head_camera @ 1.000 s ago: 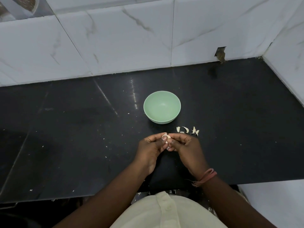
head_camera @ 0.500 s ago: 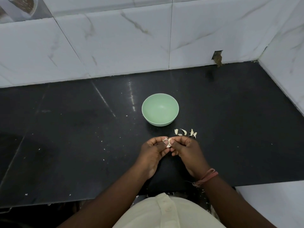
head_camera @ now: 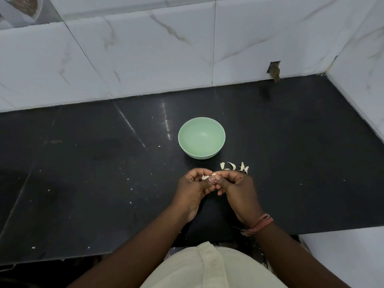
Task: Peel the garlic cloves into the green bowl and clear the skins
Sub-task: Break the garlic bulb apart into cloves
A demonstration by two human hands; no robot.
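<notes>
Black polished stone makes up the desk [head_camera: 83, 173], and on it, at the centre of the frame, the green bowl [head_camera: 201, 140] stands with nothing visible inside. In the head view both hands meet just below the bowl. The left hand [head_camera: 192, 188] has its fingers curled round a garlic clove [head_camera: 205, 177], of which pale bits show between thumb and forefinger; the right hand [head_camera: 234, 186] pinches at the clove's near end with thumb and fingertips.

A second ago the clove sat squarely between the two thumbs. Now it lies more within the left hand and the right has drawn slightly aside, which I judge to be skin coming away: the peeling step is under way, no clove is in the bowl, and the clearing is not begun. The bowl and the small heap of garlic pieces [head_camera: 233, 166], just above the right hand, have kept their places.

The way from hands to bowl is short and open. Right of the bowl the desk runs free to the tiled side wall [head_camera: 363, 80]; left lies wide bare stone with white flecks. The desk's front edge [head_camera: 311, 232] passes under the wrists, so dropped skins could fall off there.
</notes>
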